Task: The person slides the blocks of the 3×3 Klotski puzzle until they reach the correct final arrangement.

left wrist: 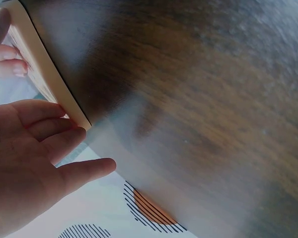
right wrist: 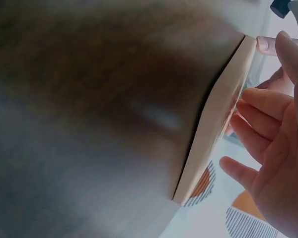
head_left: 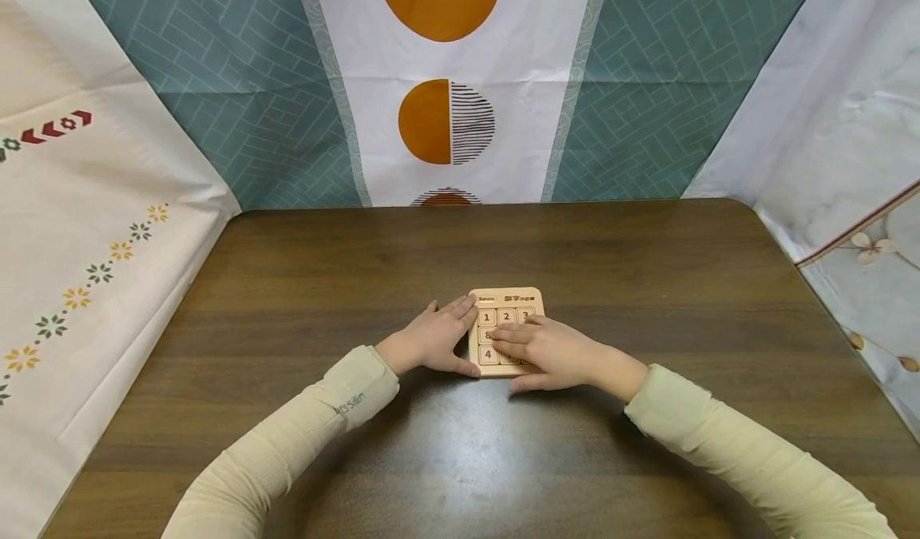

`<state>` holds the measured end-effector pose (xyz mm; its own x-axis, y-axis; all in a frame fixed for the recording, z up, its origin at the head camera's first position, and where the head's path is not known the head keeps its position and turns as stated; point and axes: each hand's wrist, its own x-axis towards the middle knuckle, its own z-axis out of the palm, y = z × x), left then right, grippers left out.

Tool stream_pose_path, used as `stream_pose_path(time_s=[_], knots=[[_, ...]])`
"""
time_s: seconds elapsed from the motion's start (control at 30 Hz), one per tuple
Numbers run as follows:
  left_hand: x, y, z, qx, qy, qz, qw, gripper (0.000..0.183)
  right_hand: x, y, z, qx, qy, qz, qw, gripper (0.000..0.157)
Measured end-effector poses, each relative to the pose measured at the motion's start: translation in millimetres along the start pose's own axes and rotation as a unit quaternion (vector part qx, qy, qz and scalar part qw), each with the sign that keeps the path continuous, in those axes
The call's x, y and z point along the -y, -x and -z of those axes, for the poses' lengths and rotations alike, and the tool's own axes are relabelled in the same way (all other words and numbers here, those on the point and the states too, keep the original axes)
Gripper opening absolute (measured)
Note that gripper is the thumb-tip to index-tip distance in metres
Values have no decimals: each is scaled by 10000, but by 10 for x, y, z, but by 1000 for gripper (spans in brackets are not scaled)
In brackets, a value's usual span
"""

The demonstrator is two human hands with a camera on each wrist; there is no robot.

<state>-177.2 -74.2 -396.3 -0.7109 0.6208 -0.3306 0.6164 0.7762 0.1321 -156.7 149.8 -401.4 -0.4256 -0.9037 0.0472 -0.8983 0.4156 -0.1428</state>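
Note:
A small wooden sliding number puzzle (head_left: 473, 349) lies flat on the table, with square tiles printed with digits. Its top row reads 1, 2, 3; 8 and 4 show down the left column, and other tiles are covered. Along the puzzle's left edge rests my left hand (head_left: 438, 339), its fingers extended at the upper left and its thumb by the lower left corner. My right hand (head_left: 557, 353) lies over the right side, fingertips touching the middle tiles, thumb near the bottom edge. Both wrist views show the puzzle's pale side wall (left wrist: 49, 69) beside relaxed fingers.
The dark brown wooden table (head_left: 345, 267) surrounds the puzzle. Behind it hangs a green and white curtain (head_left: 273, 124) with orange circles. An embroidered cream cloth (head_left: 86, 204) hangs at the left and a pale floral cloth (head_left: 848, 124) at the right.

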Motion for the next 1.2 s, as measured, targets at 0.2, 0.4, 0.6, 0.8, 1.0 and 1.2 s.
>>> stream_pose_path(time_s=[0.2, 0.4, 0.6, 0.8, 1.0, 1.2], knots=[[-3, 6, 1, -11, -55, -12, 10000, 102, 8, 1, -13, 29, 50, 29, 10000, 64], [-6, 6, 3, -30, -32, -8, 10000, 101, -33, 73, -34, -69, 157, 65, 9998, 63], [-7, 2, 1, -13, -65, 20, 10000, 101, -71, 168, -21, -71, 31, -109, 9999, 63], [-8, 7, 3, 1, -72, 36, 10000, 101, -89, 223, -25, -102, 34, -159, 9998, 64], [-8, 11, -3, -14, -126, 17, 9999, 101, -13, 194, -17, -234, 54, 28, 9997, 64], [-2, 7, -7, -44, -130, 1, 9999, 100, 130, 132, -30, -235, 237, 377, 9987, 61]])
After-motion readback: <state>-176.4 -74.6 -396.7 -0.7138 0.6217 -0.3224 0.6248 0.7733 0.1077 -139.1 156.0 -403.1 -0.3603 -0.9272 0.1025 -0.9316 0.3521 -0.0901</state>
